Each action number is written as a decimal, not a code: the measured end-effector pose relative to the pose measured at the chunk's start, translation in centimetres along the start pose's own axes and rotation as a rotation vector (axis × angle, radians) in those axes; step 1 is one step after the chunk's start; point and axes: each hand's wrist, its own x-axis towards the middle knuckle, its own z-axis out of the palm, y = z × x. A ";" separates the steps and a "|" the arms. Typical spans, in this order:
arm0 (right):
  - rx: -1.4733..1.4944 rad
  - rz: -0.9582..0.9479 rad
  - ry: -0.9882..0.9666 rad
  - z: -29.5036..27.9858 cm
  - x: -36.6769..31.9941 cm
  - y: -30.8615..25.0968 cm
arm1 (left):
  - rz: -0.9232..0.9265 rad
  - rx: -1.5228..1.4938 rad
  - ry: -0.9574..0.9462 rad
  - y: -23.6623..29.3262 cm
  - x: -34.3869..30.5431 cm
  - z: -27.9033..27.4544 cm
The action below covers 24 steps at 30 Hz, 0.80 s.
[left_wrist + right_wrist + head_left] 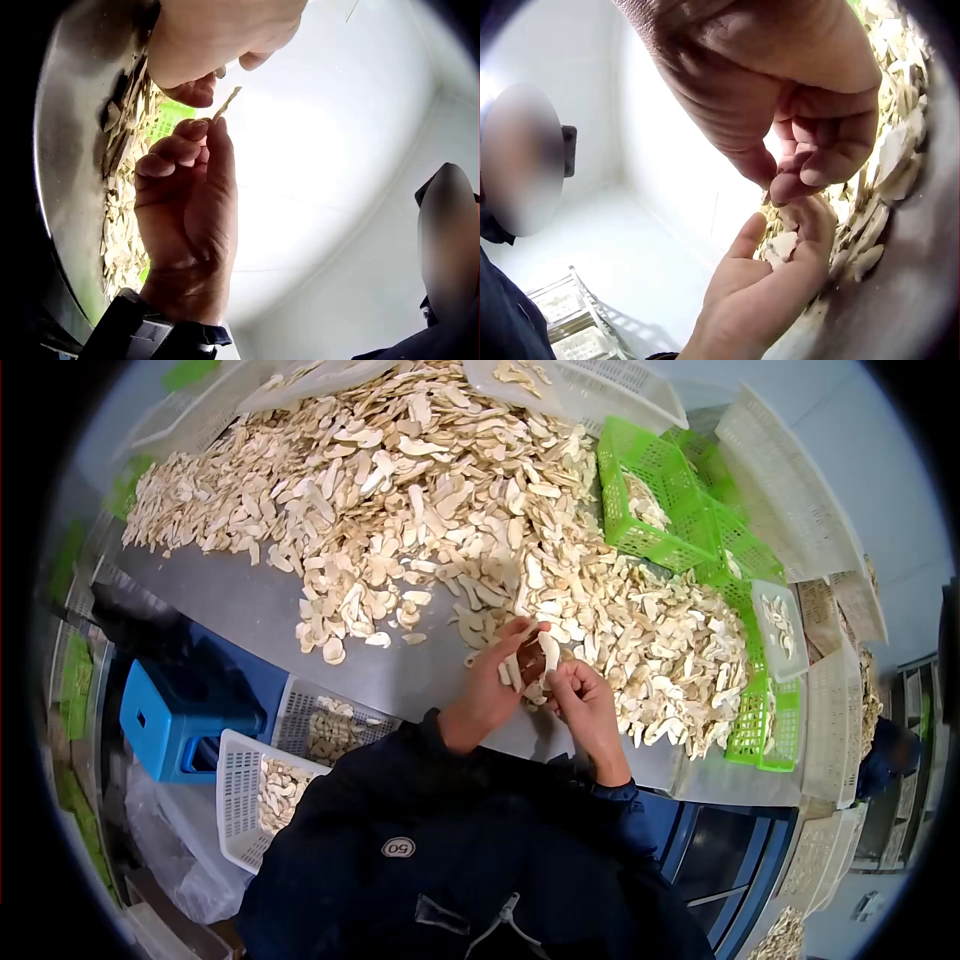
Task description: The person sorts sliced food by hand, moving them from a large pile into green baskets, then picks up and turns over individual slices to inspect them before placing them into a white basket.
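Pinching a pale slice (549, 649) in my right hand (588, 712), beside my half-curled left hand (492, 690) cradling another slice (514, 673), I judge it light, snappable, best taken flat, mid-length.

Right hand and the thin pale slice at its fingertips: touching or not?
Touching. The left wrist view shows it: the thin pale slice is pinched at its lower end between the thumb and index finger of the right hand.
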 end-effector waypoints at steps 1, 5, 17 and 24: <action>0.046 -0.018 -0.014 -0.2 0.1 0.2 | 0.002 0.025 0.037 0.0 0.0 0.0; 0.196 -0.013 -0.065 -0.9 0.1 0.9 | -0.006 0.118 0.124 0.1 -0.5 0.1; 1.361 0.226 -0.341 -4.1 -0.2 1.8 | -0.089 0.195 0.079 0.3 -0.6 1.4; 0.938 0.195 -0.147 -4.3 -0.5 0.6 | -0.120 0.218 0.032 0.5 -0.5 1.6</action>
